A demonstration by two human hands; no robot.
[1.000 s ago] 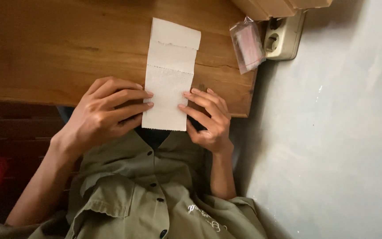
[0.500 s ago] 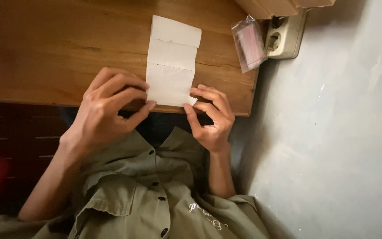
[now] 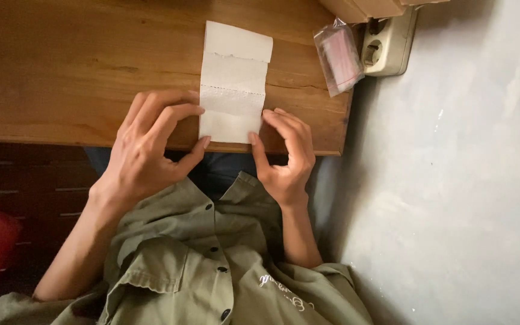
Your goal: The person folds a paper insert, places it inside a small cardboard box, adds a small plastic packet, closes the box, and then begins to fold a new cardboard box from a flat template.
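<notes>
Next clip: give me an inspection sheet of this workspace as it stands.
Surface: wooden table, bare grain.
Job's things: white paper strip, creased crosswise, its near end at the table edge.
Clutter: small clear plastic bag near the wall.
Grippers: left hand and right hand touch the strip's near corners with thumb and fingertips.
Cables: nothing seen.
Surroundings: grey wall, wall socket, olive shirt.
</notes>
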